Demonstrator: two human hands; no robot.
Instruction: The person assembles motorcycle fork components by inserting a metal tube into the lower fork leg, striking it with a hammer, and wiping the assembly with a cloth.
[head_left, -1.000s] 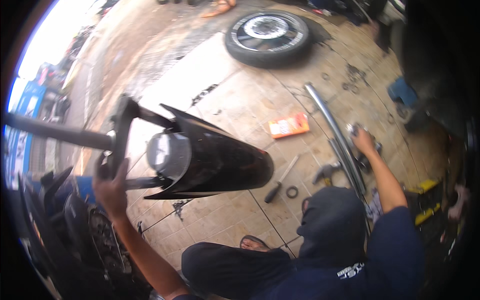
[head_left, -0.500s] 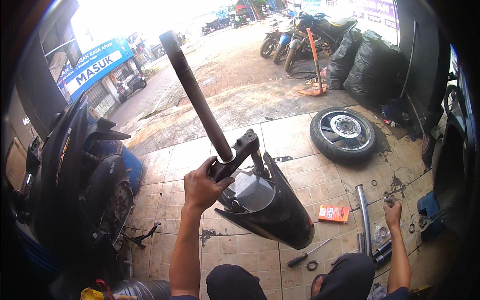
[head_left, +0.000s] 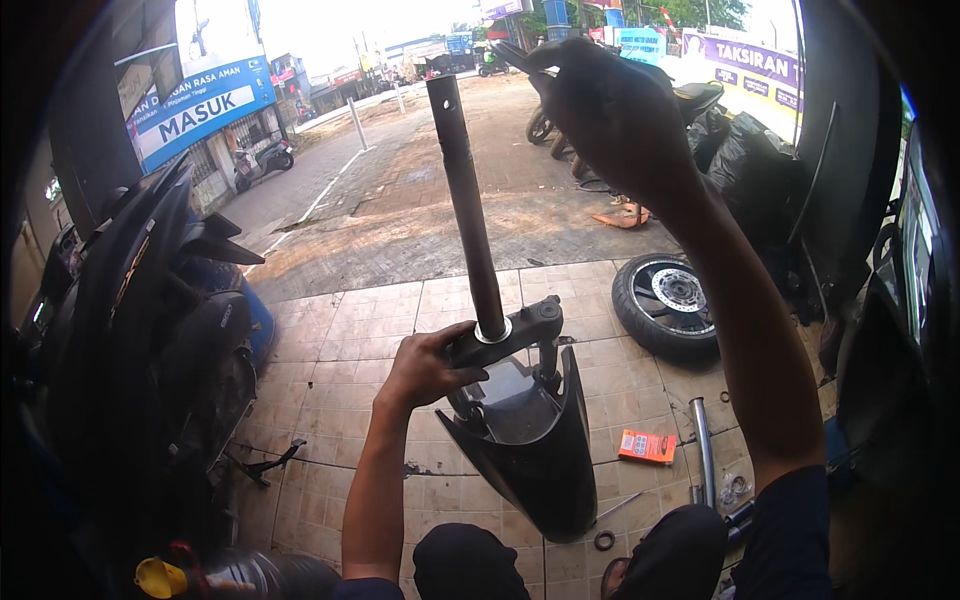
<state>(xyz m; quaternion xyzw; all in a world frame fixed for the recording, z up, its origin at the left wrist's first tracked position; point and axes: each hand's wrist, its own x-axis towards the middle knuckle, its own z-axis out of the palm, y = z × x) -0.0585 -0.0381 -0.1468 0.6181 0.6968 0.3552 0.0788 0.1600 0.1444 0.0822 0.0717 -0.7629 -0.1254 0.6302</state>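
Observation:
My left hand (head_left: 425, 370) is closed around the dark fork clamp (head_left: 525, 328) at the foot of an upright steering stem (head_left: 466, 200). A pale ring (head_left: 494, 332) encircles the stem's base, beside my fingers. Below the clamp hangs a black front mudguard (head_left: 540, 480), its hollow side partly in view. High up to the right of the stem's top end is my right hand (head_left: 620, 120), dark against the light. Its thumb and fingers are pinched towards the stem; whatever they hold is too dark and small to make out.
A wheel with tyre (head_left: 625, 315) lies on the tiles ahead right. An orange packet (head_left: 648, 446), a chrome tube (head_left: 703, 450) and a dark ring (head_left: 604, 541) lie nearer. A partly stripped scooter (head_left: 150, 370) stands left; black bags (head_left: 755, 165) stand far right.
My right hand has risen from the floor beside the chrome tube to near the stem's top. My left hand keeps its grip, and the stem stands more upright. The view has tilted up.

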